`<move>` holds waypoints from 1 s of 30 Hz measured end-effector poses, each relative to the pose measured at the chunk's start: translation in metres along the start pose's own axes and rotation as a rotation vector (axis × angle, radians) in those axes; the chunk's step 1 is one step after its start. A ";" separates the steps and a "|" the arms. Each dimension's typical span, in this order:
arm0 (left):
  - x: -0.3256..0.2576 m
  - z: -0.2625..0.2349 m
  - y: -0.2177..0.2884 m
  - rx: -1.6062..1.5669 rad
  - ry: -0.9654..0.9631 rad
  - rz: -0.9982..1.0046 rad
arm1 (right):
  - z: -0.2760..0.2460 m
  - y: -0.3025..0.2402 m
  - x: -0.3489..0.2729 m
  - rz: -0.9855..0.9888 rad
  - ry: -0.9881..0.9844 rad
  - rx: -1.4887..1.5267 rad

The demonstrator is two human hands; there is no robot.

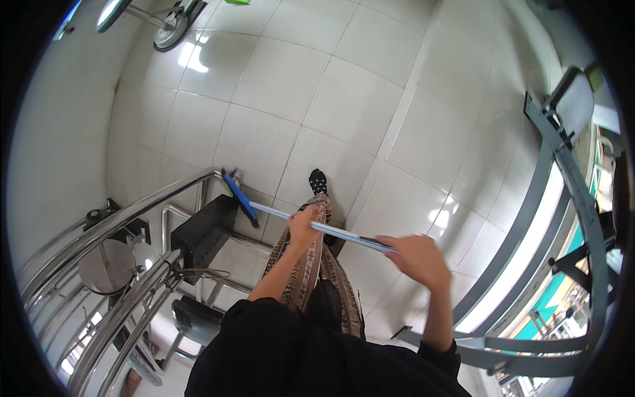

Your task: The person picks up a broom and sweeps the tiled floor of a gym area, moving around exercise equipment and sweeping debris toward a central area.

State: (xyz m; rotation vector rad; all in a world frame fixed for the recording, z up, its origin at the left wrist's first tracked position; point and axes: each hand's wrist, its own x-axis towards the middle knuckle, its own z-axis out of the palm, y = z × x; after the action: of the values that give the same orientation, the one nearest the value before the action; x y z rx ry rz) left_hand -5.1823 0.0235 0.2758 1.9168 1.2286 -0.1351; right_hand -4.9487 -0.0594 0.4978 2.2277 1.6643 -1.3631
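Observation:
A broom with a pale blue-grey handle slants across in front of my legs. Its blue head with dark bristles is at the left, beside a black metal box and a chrome rail. My left hand is wrapped round the handle partway down, nearer the head. Farther up, my right hand grips the handle's dark end, and its fingers are partly hidden by the back of the hand. Whether the bristles touch the floor I cannot tell.
Glossy pale tiles cover the floor, with a low step line to the right. At left stands a chrome rail frame holding a black box. Grey metal equipment curves along the right; a round-based stand is far left.

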 end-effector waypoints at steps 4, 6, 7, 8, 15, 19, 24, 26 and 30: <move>0.064 0.022 -0.016 -0.220 0.140 0.033 | -0.057 -0.032 0.054 0.057 -0.042 -0.290; 0.110 0.018 0.019 -0.309 0.144 0.098 | -0.091 -0.048 0.054 0.113 0.004 -0.393; 0.133 -0.001 0.051 -0.303 0.092 0.116 | -0.108 -0.058 0.054 0.120 0.064 -0.498; 0.152 -0.017 0.073 -0.252 0.202 0.178 | -0.125 -0.069 0.055 0.111 0.119 -0.603; 0.167 -0.128 0.142 -0.422 0.297 0.300 | -0.222 -0.108 0.037 0.077 0.066 -0.578; 0.135 -0.130 0.050 -0.311 0.422 0.033 | -0.202 -0.103 0.116 -0.201 -0.040 -0.331; 0.148 -0.082 -0.039 -0.055 0.411 -0.070 | -0.133 -0.106 0.177 -0.118 -0.192 -0.470; 0.165 -0.085 -0.006 -0.113 0.353 -0.067 | -0.161 -0.092 0.176 -0.066 -0.148 -0.432; 0.248 -0.075 0.089 -0.365 0.199 0.065 | -0.231 -0.101 0.151 0.063 -0.016 -0.698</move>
State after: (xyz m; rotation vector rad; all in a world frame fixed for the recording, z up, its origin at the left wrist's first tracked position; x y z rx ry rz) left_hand -5.0081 0.2340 0.2547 1.6746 1.2217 0.3017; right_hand -4.8826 0.2136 0.5841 1.8216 1.6921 -0.6269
